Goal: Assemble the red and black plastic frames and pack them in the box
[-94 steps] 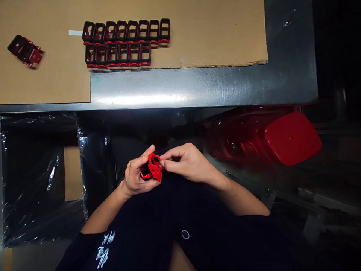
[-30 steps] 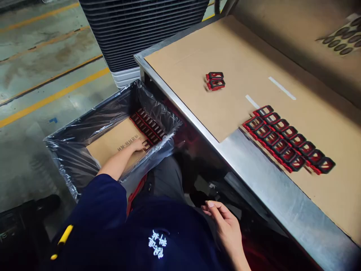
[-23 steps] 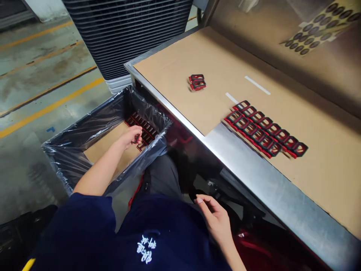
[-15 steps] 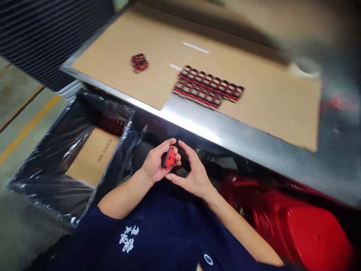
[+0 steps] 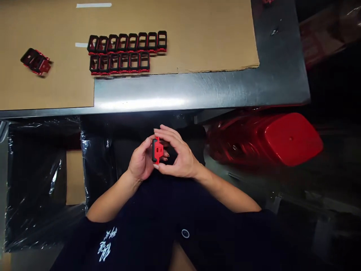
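Now the left hand [image 5: 140,162] and the right hand [image 5: 180,158] meet above the lap, cupped around a small red-and-black plastic frame [image 5: 157,150] standing on end. The fingers of both hands are closed narrowly on it, pinching its sides so that its face turns up toward the head camera, as if for a close look. Beyond, on a cardboard sheet [image 5: 169,19] laid over the steel bench [image 5: 197,90], matching frames [image 5: 126,49] sit packed side by side in two rows beside white tape strips [image 5: 93,5], seemingly placed to keep them aligned. A loose pair of frames [image 5: 36,61] lies well apart at the left. Below the bench edge sit a plastic-lined box [image 5: 42,180] and stacked red plastic shells [image 5: 293,139].
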Demonstrator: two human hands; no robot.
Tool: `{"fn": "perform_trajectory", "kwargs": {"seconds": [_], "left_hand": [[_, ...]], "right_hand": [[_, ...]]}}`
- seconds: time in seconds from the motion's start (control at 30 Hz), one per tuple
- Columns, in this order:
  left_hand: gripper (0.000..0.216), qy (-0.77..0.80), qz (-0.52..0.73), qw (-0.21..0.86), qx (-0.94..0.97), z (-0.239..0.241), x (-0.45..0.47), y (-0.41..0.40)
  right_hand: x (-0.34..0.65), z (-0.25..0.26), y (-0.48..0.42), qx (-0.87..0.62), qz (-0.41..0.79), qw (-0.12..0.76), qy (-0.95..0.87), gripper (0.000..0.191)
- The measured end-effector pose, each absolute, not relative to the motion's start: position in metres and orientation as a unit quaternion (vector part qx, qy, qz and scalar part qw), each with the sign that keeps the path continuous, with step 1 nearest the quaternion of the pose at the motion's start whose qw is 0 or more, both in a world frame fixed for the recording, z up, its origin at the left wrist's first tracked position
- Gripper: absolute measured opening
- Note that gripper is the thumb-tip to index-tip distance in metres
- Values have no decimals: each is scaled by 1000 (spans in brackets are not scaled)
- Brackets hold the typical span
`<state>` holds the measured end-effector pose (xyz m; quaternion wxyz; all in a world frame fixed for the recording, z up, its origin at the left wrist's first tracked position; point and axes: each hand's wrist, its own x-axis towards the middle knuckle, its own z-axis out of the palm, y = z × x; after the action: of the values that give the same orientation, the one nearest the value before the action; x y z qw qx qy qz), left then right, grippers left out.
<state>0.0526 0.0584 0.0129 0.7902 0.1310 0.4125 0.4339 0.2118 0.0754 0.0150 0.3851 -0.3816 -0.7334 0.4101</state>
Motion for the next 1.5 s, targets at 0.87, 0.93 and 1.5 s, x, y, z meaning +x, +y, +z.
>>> {"fn": "perform_trajectory", "kwargs": {"seconds": [0.87,0.93,1.5], "left_hand": [[48,466,396,685,396,-2,14,29],[48,468,377,686,410,-4,13,29],[43,484,360,526,600,-9,7,28]], "right_hand": [[236,2,69,-428,741,328,-400,38],[232,2,69,-419,782,309,-343,42],[218,14,65,-382,811,306,-320,29]]}}
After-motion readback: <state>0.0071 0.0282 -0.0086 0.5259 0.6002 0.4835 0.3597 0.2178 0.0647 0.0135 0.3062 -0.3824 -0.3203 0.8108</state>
